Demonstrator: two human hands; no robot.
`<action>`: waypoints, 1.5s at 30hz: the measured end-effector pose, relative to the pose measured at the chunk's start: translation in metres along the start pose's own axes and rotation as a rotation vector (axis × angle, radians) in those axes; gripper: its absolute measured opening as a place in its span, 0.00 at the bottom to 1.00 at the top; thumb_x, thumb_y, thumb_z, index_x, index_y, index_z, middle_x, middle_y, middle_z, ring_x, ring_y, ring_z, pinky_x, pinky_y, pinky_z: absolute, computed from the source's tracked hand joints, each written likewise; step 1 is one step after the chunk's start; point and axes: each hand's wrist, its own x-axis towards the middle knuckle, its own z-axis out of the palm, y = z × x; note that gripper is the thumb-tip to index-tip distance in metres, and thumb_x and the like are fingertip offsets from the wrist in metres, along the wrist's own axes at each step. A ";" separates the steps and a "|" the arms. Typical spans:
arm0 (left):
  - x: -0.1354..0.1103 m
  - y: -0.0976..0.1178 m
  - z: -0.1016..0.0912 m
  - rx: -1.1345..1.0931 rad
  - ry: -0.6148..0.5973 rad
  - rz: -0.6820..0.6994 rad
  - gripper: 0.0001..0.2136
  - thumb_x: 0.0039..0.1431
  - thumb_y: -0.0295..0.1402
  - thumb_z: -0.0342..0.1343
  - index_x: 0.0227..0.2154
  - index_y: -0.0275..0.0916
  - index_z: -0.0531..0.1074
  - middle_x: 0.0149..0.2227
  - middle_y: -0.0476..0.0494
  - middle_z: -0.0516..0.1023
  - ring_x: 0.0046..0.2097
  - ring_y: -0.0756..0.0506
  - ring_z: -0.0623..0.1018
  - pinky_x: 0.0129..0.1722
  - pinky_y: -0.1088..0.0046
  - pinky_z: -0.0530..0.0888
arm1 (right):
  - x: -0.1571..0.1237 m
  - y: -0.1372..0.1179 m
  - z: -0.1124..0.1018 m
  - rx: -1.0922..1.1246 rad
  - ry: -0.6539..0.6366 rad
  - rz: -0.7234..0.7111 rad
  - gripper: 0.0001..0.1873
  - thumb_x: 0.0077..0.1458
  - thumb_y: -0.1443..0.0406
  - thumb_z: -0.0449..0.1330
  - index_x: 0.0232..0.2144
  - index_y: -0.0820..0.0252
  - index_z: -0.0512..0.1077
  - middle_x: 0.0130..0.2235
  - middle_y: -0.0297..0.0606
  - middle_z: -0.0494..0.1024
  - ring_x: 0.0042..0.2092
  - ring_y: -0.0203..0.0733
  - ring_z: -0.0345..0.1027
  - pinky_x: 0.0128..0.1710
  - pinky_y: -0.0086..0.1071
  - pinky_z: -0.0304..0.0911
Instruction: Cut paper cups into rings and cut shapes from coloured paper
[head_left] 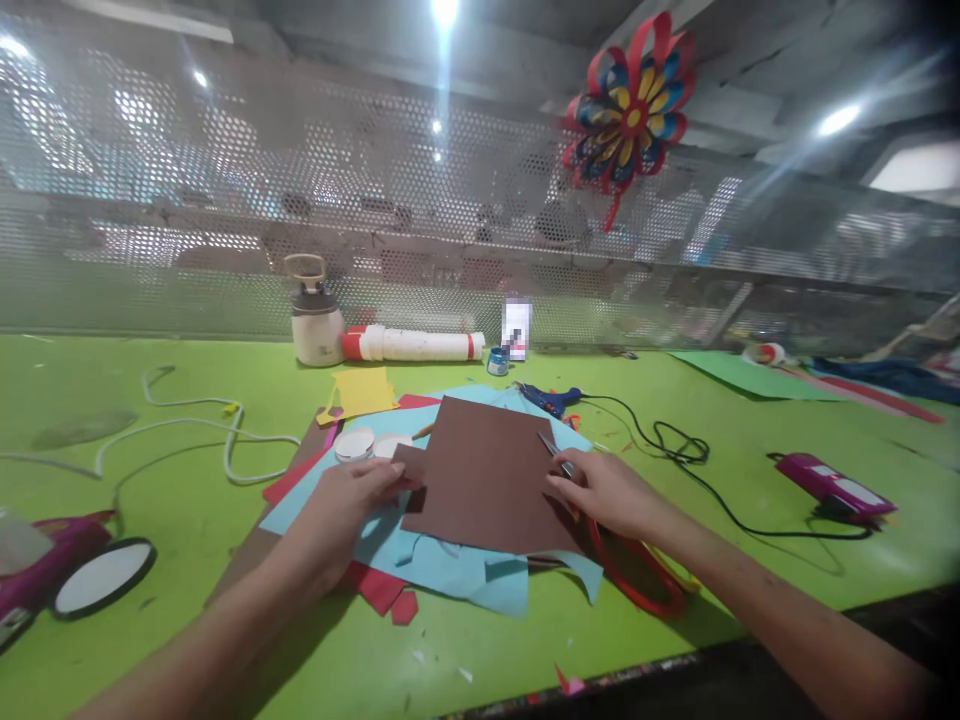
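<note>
My left hand point(360, 505) pinches a small brown paper piece point(411, 466) beside the left edge of a large brown sheet point(487, 470). In my right hand point(607, 490) is a pair of scissors point(553, 446); the metal blades point up and left over the sheet's right edge, and the handles are mostly hidden by my fingers. Beneath the brown sheet lies light blue paper point(480, 585), with red paper point(375, 588) under that. A large red loop-shaped handle point(649, 590) rests below my right wrist. Two round white pieces point(354, 444) lie just past my left hand.
A blue glue gun point(553, 400) trails a black cord to a purple device point(832, 485). Behind the papers stand a pump sprayer point(318, 325), a white roll point(420, 345) and a small blue jar point(497, 361). A round mirror-like disc point(105, 578) lies left, near a white cable point(232, 440).
</note>
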 end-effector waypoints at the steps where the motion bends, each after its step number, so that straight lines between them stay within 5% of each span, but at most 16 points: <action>1: 0.001 -0.003 0.001 0.043 -0.020 0.000 0.11 0.47 0.37 0.62 0.29 0.33 0.80 0.37 0.33 0.83 0.43 0.37 0.80 0.45 0.62 0.74 | 0.000 0.000 0.004 0.006 0.010 -0.003 0.14 0.64 0.57 0.56 0.43 0.61 0.72 0.38 0.36 0.77 0.35 0.38 0.72 0.37 0.37 0.70; 12: 0.012 -0.010 0.017 0.332 -0.057 0.102 0.11 0.47 0.39 0.59 0.24 0.37 0.80 0.27 0.40 0.83 0.34 0.39 0.80 0.39 0.63 0.73 | -0.001 0.010 0.020 0.053 0.151 -0.065 0.11 0.63 0.59 0.57 0.40 0.61 0.73 0.38 0.36 0.77 0.37 0.38 0.72 0.39 0.38 0.70; 24: 0.007 0.013 -0.004 0.465 0.078 0.389 0.12 0.51 0.41 0.59 0.27 0.37 0.79 0.31 0.43 0.82 0.37 0.41 0.77 0.40 0.67 0.71 | -0.022 0.042 0.033 -0.025 0.267 -0.067 0.11 0.61 0.59 0.57 0.40 0.61 0.72 0.39 0.39 0.73 0.42 0.45 0.68 0.41 0.42 0.66; 32: 0.014 0.023 0.002 0.435 0.136 0.450 0.09 0.48 0.38 0.60 0.22 0.37 0.79 0.23 0.46 0.79 0.29 0.44 0.76 0.30 0.71 0.70 | -0.028 -0.002 0.012 0.038 0.214 -0.383 0.18 0.61 0.60 0.55 0.52 0.60 0.69 0.49 0.48 0.71 0.51 0.50 0.64 0.50 0.44 0.64; 35: 0.018 0.021 0.001 0.294 0.109 0.411 0.09 0.48 0.38 0.62 0.25 0.36 0.80 0.25 0.44 0.80 0.30 0.44 0.77 0.33 0.71 0.71 | -0.025 -0.032 0.012 0.036 0.185 -0.527 0.34 0.54 0.57 0.62 0.61 0.56 0.60 0.59 0.49 0.64 0.58 0.55 0.57 0.56 0.49 0.59; 38: 0.024 0.020 0.000 0.141 0.058 0.371 0.10 0.48 0.38 0.63 0.28 0.35 0.80 0.28 0.41 0.82 0.33 0.42 0.79 0.38 0.68 0.73 | -0.016 -0.057 0.026 0.021 0.215 -0.550 0.40 0.51 0.60 0.65 0.63 0.60 0.57 0.62 0.55 0.60 0.61 0.62 0.52 0.57 0.56 0.56; 42: 0.031 0.019 -0.002 0.040 0.039 0.350 0.11 0.48 0.38 0.63 0.29 0.34 0.79 0.28 0.41 0.81 0.34 0.42 0.80 0.40 0.65 0.74 | -0.002 -0.065 0.046 0.035 0.259 -0.496 0.21 0.60 0.65 0.59 0.56 0.60 0.65 0.55 0.46 0.70 0.54 0.52 0.65 0.51 0.51 0.63; 45: 0.031 0.019 -0.005 0.010 0.036 0.329 0.10 0.46 0.37 0.64 0.27 0.33 0.78 0.27 0.41 0.80 0.31 0.43 0.79 0.38 0.65 0.74 | 0.004 -0.054 0.040 0.087 0.296 -0.475 0.13 0.63 0.64 0.58 0.49 0.60 0.70 0.50 0.42 0.74 0.50 0.47 0.69 0.50 0.48 0.66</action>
